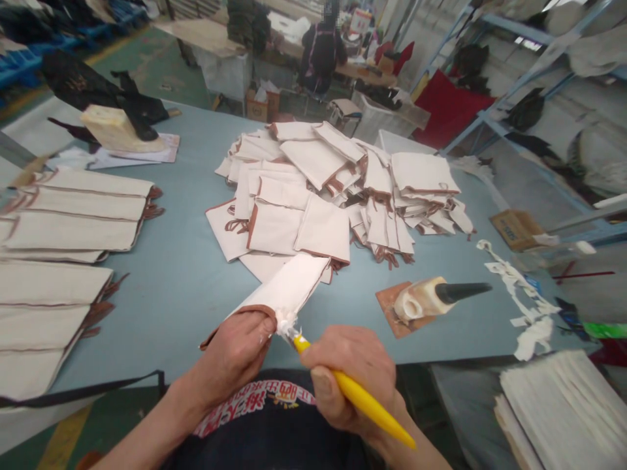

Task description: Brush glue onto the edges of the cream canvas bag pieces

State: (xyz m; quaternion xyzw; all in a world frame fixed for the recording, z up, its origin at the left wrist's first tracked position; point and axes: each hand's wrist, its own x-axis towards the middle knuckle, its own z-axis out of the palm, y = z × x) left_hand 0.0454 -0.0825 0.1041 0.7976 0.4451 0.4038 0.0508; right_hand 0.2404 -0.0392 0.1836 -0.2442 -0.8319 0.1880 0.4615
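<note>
My left hand grips the brown-edged end of a cream fabric piece above the near edge of the blue-grey table. In my right hand is a yellow-handled tool, pointing up and left. Its tip meets a frayed white tuft beside my left fingers; the exact shape of the tip is hidden. Beyond the held piece lies a heap of similar cream pieces with brown edging.
Cream pieces are stacked at the left. To the right, a pale container with a black handle rests on a brown square, near white scraps. A cardboard box stands farther right. A person is in the background.
</note>
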